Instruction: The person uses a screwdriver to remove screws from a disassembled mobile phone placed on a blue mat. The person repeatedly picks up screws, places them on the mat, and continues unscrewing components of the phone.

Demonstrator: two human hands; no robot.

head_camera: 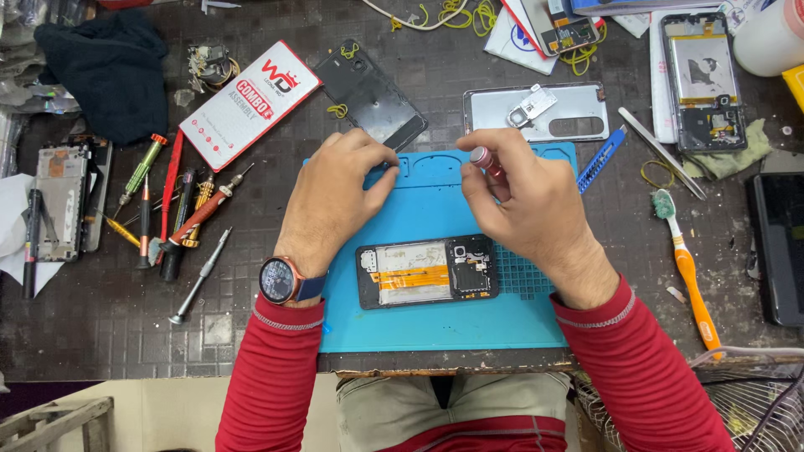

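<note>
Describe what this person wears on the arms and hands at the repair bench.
Both arms are in long red ribbed sleeves whose cuffs carry a thin grey speckled band. The left wrist bears a round smartwatch with a dark face, an orange-red bezel and a blue strap. The left hand and right hand are bare: no gloves, and no rings that I can see.

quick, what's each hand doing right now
Left hand: fingers pinched at the blue mat's top edge; holding anything, cannot tell.
Right hand: closed on a red-capped screwdriver.
</note>
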